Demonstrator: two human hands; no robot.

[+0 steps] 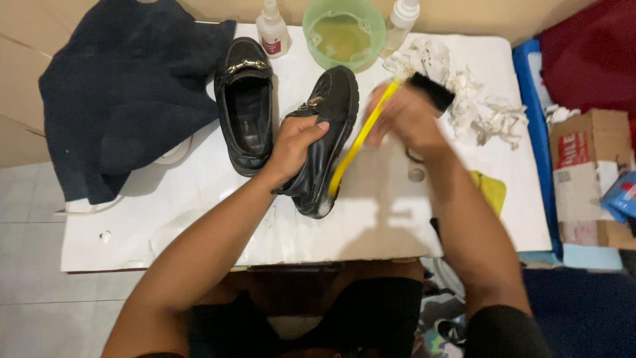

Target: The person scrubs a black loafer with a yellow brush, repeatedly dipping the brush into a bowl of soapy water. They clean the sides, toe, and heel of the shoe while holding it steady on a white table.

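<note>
My left hand [297, 142] grips a black loafer [326, 136] tilted on its side over the white board [199, 212]. My right hand [404, 119], blurred, holds a yellow-handled brush [358, 142] whose lower end touches the shoe's sole edge near the heel. A second black loafer [245, 106] with a gold buckle lies upright just left of it.
A green bowl [344, 33] of murky liquid and two small bottles [272, 30] stand at the back. Crumpled white tissues [464, 93] and a black brush [430, 89] lie right. A dark cloth [126, 86] is left, a yellow cloth [490, 189] and cardboard box [586, 172] right.
</note>
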